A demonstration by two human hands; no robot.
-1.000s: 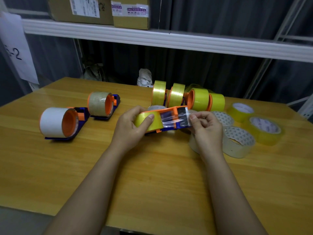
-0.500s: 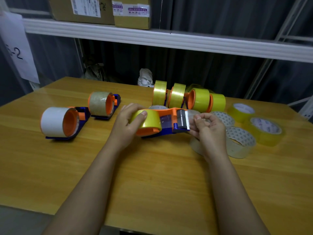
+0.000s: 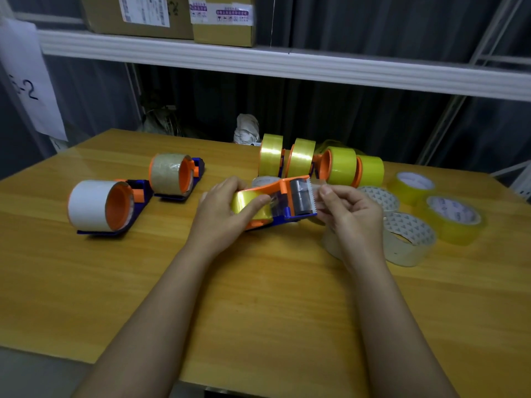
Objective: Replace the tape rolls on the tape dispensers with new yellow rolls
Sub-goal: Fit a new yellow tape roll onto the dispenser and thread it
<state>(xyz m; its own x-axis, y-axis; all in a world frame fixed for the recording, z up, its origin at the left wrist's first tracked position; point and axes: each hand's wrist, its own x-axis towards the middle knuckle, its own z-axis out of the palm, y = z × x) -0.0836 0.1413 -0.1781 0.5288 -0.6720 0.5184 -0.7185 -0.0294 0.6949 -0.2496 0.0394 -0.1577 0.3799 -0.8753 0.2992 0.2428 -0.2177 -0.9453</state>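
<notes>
Fingers (image 3: 260,200) of left hand (image 3: 221,214) grip glossy yellow roll (image 3: 250,203); right hand (image 3: 349,214) apparently pinches clear tape end.

One head-worn wide-angle view only, aimed forward and down from the near edge of the wooden table (image 3: 115,282), both forearms seen close, the shelf (image 3: 287,64) and dark curtain taken in at the far side.
</notes>
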